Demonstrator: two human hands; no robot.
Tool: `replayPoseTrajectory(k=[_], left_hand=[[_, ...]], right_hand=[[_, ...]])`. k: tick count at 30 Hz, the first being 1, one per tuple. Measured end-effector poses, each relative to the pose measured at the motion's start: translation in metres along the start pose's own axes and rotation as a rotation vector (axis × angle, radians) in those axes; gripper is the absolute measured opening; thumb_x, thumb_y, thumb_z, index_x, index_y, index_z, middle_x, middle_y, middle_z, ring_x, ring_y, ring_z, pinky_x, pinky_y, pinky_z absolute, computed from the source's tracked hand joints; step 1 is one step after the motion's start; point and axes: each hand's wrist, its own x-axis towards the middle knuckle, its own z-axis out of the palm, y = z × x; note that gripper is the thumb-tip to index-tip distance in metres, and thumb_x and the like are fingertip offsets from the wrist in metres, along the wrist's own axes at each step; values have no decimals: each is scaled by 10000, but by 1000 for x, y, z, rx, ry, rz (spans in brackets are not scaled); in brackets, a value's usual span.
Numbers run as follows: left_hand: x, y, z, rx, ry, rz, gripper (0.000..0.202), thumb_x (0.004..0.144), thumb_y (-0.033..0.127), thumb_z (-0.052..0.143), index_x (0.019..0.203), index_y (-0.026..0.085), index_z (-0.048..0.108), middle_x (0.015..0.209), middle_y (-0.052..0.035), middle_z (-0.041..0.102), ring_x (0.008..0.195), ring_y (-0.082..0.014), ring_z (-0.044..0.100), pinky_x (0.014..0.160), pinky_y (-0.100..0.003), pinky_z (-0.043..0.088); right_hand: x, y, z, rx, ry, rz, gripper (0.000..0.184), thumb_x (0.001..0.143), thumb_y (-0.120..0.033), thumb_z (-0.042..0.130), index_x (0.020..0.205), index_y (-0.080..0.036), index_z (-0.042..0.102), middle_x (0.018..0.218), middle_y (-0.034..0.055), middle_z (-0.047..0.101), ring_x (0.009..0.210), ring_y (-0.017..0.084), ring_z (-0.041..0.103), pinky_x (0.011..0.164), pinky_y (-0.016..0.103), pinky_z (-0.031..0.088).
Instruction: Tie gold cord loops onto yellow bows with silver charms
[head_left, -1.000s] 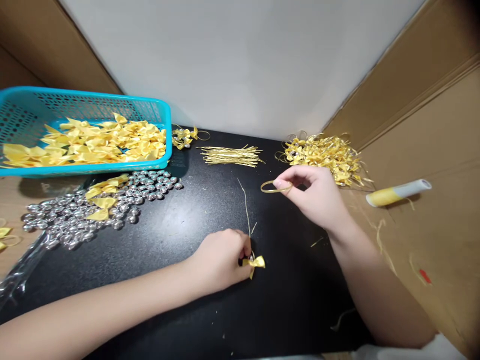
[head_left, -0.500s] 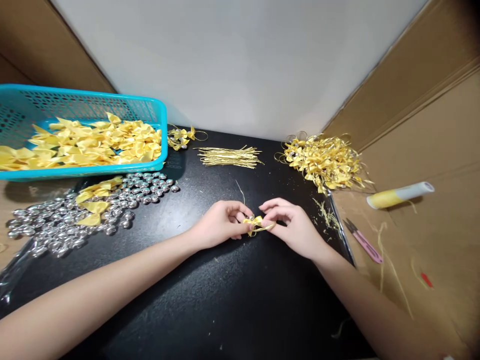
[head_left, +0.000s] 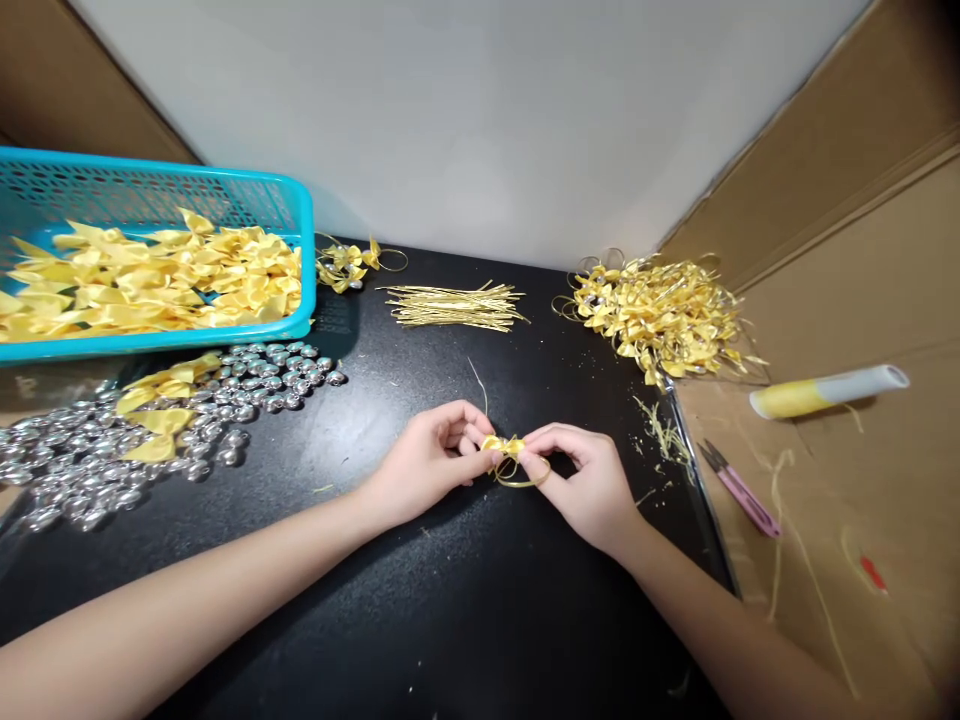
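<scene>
Between my two hands is a small yellow ribbon bow (head_left: 504, 446) with a loop of gold cord (head_left: 517, 485) hanging below it. My left hand (head_left: 439, 455) pinches the bow's left side between thumb and fingers. On its right side, the thumb and forefinger of my right hand (head_left: 581, 475) are closed on the bow, touching the cord loop. A thin loose strand (head_left: 478, 380) rises just behind the left fingertips. Any bead on this bow is hidden from me.
A blue basket (head_left: 306, 250) of yellow bows stands at left, silver beads (head_left: 97, 480) before it. Gold cord pieces (head_left: 457, 305) lie at the back. Finished looped bows (head_left: 660, 315) are heaped at right, near pink thread snips (head_left: 739, 487) and a yellow-and-white roll (head_left: 829, 390).
My right fingers have closed in from the cord loop onto the bow's right side. The bow now lies stretched level between both hands, the loop drooping below. The view has shifted slightly.
</scene>
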Motion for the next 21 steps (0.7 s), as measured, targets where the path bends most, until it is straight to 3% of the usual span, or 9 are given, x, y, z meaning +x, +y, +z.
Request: replayPoseTrajectory(k=[7, 21], left_hand=[[-7, -10, 4, 142, 50, 65, 162, 762, 265, 729, 834, 138, 660, 740, -18, 663, 641, -101, 571, 554, -194, 457], [-9, -13, 6, 130, 105, 70, 196, 735, 248, 758, 898, 141, 736, 720, -28, 713, 633, -108, 623, 618, -206, 524]], right_hand=[[-2, -3, 7, -19, 46, -26, 121, 797, -129, 651, 690, -179, 677, 720, 39, 723, 657, 150, 665, 618, 262, 529], [-5, -1, 12, -72, 113, -101, 115, 795, -108, 663, 704, -178, 674, 730, 44, 710, 684, 162, 629, 653, 302, 515]])
